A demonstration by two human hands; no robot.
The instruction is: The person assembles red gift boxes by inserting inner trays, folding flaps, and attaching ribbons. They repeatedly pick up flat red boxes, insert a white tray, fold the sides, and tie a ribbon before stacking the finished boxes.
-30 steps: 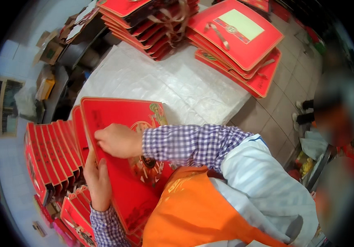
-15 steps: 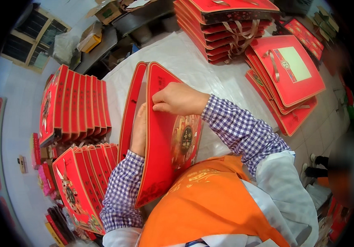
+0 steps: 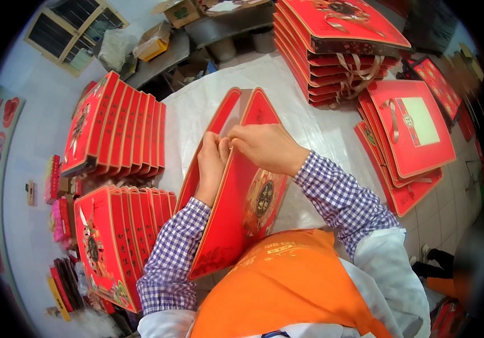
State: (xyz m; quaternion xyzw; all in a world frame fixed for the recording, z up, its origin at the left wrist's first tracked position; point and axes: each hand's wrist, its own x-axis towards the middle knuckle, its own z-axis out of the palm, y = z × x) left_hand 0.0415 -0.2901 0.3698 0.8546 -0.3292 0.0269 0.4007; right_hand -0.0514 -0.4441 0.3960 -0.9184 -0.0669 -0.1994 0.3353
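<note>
In front of me a red gift bag (image 3: 225, 231) with gold edging and a round dark emblem stands tilted, its two broad panels spread apart at the top. My left hand (image 3: 212, 169) reaches between the panels, with its fingers curled near the upper edge of the right-hand panel. Against the outer side of that panel, my right hand (image 3: 267, 145) is closed in a pinch. The fingertips of both hands meet at the edge, and whatever small thing they hold is hidden.
Two rows of red bags, an upper row (image 3: 119, 127) and a lower row (image 3: 119, 239), stand on the left. At the far right rises a tall stack (image 3: 332, 48) with ribbon handles. Nearer lie flat red panels (image 3: 408, 129). White sheeting (image 3: 208, 104) covers the table.
My left hand has risen inside the bag, and its fingers now show at the panel's edge. My right hand has shifted to meet them. The head view has also moved slightly.
</note>
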